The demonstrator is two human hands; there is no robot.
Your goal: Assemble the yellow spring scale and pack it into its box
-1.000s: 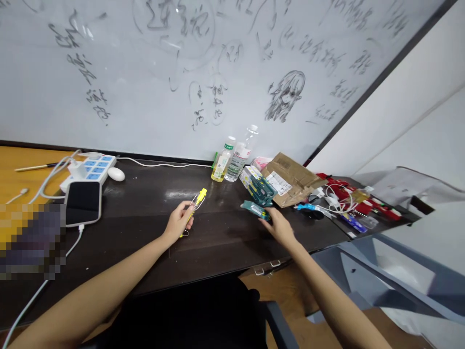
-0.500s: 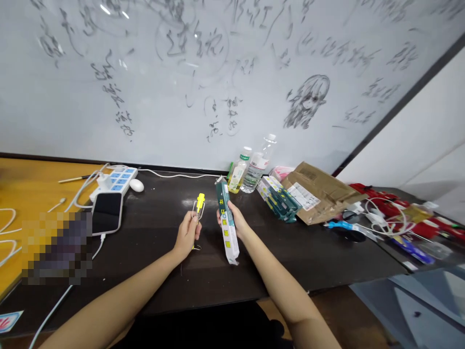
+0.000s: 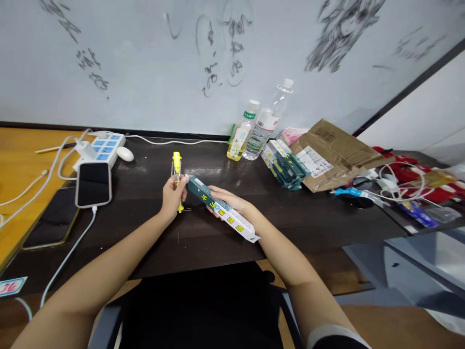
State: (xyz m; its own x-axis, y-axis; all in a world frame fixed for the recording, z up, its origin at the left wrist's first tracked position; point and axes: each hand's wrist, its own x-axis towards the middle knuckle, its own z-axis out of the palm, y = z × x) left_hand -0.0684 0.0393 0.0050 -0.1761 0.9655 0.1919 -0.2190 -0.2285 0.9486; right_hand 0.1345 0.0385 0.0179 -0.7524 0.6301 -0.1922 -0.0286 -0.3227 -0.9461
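My left hand (image 3: 171, 195) grips a small yellow tool with a wire frame (image 3: 176, 167), held upright above the dark desk (image 3: 145, 228). My right hand (image 3: 227, 199) holds a long green and white box (image 3: 222, 214) with yellow labels, tilted so that its near end points toward me. The box's far end almost touches my left hand's fingers. A stack of similar green boxes (image 3: 283, 167) lies further back on the right.
Two plastic bottles (image 3: 254, 131) stand by the whiteboard wall. A flattened cardboard package (image 3: 330, 155) lies to the right, with cables and red items (image 3: 407, 179) beyond. On the left are a phone (image 3: 93, 183) on a charging cable, a power strip (image 3: 103, 148) and a white mouse (image 3: 125, 153).
My right hand picked a green box off the right-hand pile, brought it to the middle beside my left hand, and tipped it flatter. The camera moved closer and looks further down.
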